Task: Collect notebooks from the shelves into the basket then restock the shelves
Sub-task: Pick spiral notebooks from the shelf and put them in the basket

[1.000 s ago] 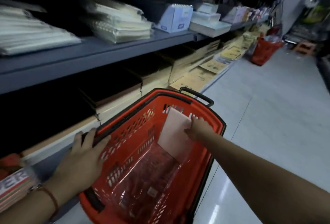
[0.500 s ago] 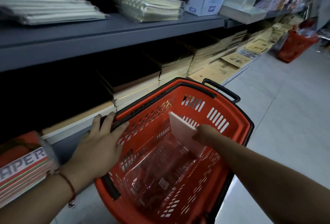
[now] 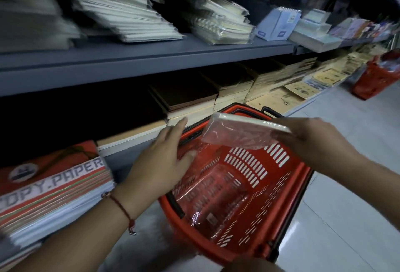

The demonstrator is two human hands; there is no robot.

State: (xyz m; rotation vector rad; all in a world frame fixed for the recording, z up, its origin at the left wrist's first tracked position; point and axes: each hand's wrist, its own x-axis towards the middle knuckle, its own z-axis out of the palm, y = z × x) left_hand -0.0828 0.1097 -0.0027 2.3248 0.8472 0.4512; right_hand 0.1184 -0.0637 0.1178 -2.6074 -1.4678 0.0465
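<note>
Notebook (image 3: 240, 134), shrink-wrapped, sits in the right hand (image 3: 311, 141) above the red basket (image 3: 287, 187), held level over the basket's far rim. Right grip: fingers curled round the notebook's right edge, thumb on top. Left hand (image 3: 162, 163) is open, fingers straight, hovering at the basket's near-left rim; can't tell if it touches the plastic.

Basket stands on the floor (image 3: 346, 217), just beside the lower shelf (image 3: 134, 135). Inside: at least one more wrapped item lying at the bottom, glare hides details.

Step, as I read it: restock phase, notebook lifted out of the basket and headed for a shelf. Could also be the tail of collecting; the pose alone doesn't settle it.

Next move calls for:
- pick the matching stack; the upper shelf (image 3: 151, 55) carries wrapped spiral pads (image 3: 218, 24) that look closest
- raise and carry the notebook left, clear of the shelf lip
- lay it flat on the pile, square the edges

Risk: slick wrap, one-sided hold, could slip. Left hand is free to support.
</note>
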